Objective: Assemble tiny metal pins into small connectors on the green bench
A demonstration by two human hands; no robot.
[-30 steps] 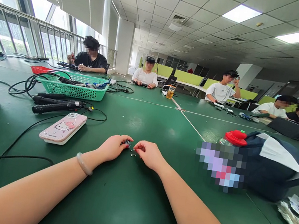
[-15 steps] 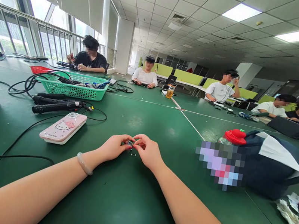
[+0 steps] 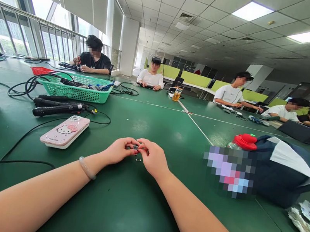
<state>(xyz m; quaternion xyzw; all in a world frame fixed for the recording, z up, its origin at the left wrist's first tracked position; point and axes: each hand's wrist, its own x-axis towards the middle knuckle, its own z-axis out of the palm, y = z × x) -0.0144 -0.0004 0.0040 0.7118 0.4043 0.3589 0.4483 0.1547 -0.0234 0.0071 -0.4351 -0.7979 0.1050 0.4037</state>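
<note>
Between my fingertips is a small dark electronic-looking part (image 3: 135,148), too small to name exactly. My left hand (image 3: 121,151) pinches it from the left, a pale bangle on that wrist. Thumb and fingers of my right hand (image 3: 153,156) close on it from the right, covering much of it. Just below the hands, a tiny flat piece with a light surface and dark edge (image 3: 138,160) lies on the green table (image 3: 118,200).
To the left lie a pink phone (image 3: 65,131), black tool-like handles (image 3: 58,109) with cables, and a green basket (image 3: 76,92). On the right are a red-lidded bottle (image 3: 244,141) and a dark blue bag (image 3: 278,171). Several people sit across the table.
My hands stay in nearly the same place; the right fingers have shifted slightly on the small part. Across the table, a person in white has lowered a raised hand to the table.
</note>
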